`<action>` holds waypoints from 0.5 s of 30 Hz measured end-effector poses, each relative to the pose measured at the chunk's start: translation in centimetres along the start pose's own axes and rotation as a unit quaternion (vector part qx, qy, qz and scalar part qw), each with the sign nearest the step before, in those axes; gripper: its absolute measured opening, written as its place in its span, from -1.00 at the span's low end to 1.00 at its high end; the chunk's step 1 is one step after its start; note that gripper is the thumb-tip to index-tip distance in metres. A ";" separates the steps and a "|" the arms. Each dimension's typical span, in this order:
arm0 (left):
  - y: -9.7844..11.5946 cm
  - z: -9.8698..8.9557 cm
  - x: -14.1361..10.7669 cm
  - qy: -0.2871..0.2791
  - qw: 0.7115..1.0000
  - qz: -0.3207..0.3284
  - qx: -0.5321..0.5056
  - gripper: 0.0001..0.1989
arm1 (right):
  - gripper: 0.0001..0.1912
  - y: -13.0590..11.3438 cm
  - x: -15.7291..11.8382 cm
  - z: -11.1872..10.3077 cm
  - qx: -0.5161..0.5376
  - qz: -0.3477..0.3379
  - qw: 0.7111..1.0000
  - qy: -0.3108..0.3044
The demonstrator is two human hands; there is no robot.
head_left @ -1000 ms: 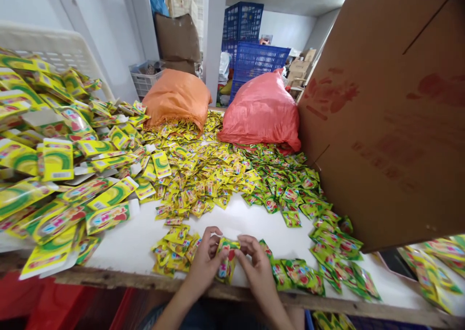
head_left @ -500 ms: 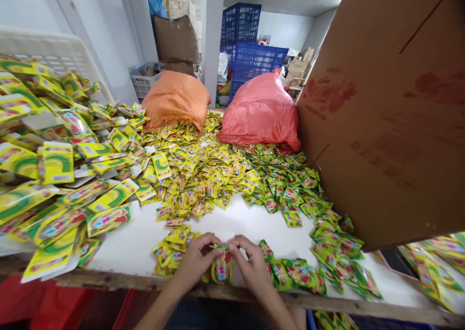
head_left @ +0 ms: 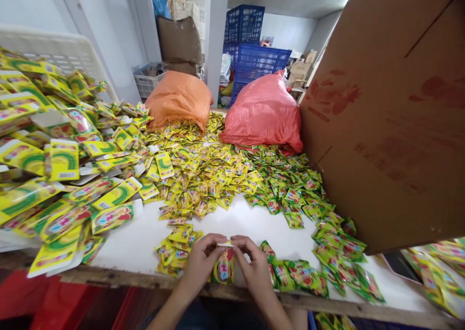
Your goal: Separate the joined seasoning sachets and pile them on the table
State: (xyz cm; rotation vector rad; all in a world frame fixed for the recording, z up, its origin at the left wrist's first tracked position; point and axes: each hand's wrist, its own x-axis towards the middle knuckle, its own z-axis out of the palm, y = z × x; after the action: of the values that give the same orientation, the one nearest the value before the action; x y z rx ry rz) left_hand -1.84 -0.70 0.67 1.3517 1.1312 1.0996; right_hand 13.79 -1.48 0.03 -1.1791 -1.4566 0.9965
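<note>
At the table's front edge, a small printed candy box [head_left: 225,267] in green, yellow and red stands between my hands, a white flap edge showing at its top. My left hand [head_left: 203,262] pinches the upper left corner with thumb and fingers. The upper right corner is gripped by my right hand [head_left: 250,260] in the same way. Small yellow packets [head_left: 174,252] lie just left of my left hand. Beside my right hand there is a row of green packets [head_left: 296,274]. What is inside the box is hidden.
Flattish printed boxes [head_left: 65,199] heap up at left, before a white crate [head_left: 65,44]. Yellow packets [head_left: 203,175] and green packets [head_left: 279,180] spread from an orange sack [head_left: 178,97] and a red sack [head_left: 265,107]. A large cardboard carton [head_left: 392,127] stands at right, near a phone [head_left: 401,264].
My fingers have shifted at the top of the box, and a white flap edge now shows level between them. The view has moved slightly; the heaps look the same.
</note>
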 end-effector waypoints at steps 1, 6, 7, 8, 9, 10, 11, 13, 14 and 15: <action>0.2 0.1 -0.2 0.006 1.000 0.008 0.015 -0.85 | -0.86 -0.2 -0.1 0.0 0.002 -0.004 1.000 -0.006; 1.4 0.3 -0.5 0.002 0.998 0.009 0.063 -0.84 | -0.85 -1.4 -0.1 -0.1 -0.004 0.003 1.000 -0.019; 1.6 0.4 -0.5 0.006 0.997 0.006 0.075 -0.83 | -0.85 -1.6 0.0 -0.1 -0.010 0.003 1.000 -0.014; 1.8 0.4 -0.4 0.011 0.996 0.003 0.086 -0.83 | -0.84 -1.7 0.1 -0.1 -0.017 0.001 1.000 -0.013; 1.9 0.5 -0.4 0.017 0.995 0.000 0.094 -0.83 | -0.84 -1.8 0.2 -0.1 -0.024 -0.002 1.000 -0.016; 2.0 0.5 -0.4 0.018 0.995 -0.002 0.097 -0.82 | -0.84 -1.9 0.3 -0.1 -0.031 -0.006 0.999 -0.023; 2.1 0.5 -0.3 0.018 0.995 -0.002 0.097 -0.82 | -0.82 -1.9 0.4 -0.1 -0.040 -0.010 0.999 -0.032; 2.2 0.5 -0.2 0.013 0.995 -0.002 0.097 -0.80 | -0.81 -2.0 0.7 -0.3 -0.064 -0.018 0.997 -0.043; 2.2 0.5 -0.2 0.009 0.995 -0.002 0.098 -0.80 | -0.81 -2.0 0.8 -0.5 -0.082 -0.023 0.995 -0.043; 2.2 0.5 -0.2 0.006 0.995 -0.001 0.099 -0.80 | -0.82 -2.0 0.8 -0.6 -0.101 -0.029 0.994 -0.042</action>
State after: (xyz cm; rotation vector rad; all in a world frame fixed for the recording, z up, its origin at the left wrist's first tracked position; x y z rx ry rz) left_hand -1.24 -1.02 2.84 1.4972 1.2774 1.0167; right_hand 13.98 -1.03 2.26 -1.2431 -1.6803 0.8847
